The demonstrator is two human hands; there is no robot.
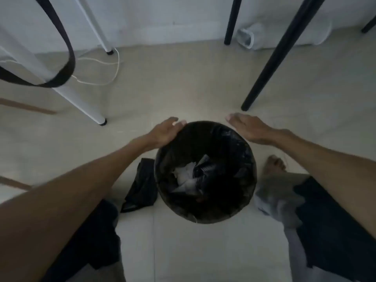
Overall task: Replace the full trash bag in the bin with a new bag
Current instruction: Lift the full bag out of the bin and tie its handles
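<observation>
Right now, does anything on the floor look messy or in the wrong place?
Mostly tidy. One crumpled black bag lies on the floor beside the bin, likely the new one waiting. A white cable trails loose near the white table leg. The rubbish is inside the bin; nothing has spilled.

Black chair legs [270,64], white cable [105,64]

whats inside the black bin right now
The round black bin is lined with a black plastic bag. Crumpled white paper and a dark printed wrapper lie on top. Anything beneath them and the bin's bottom are hidden in shadow.
</observation>
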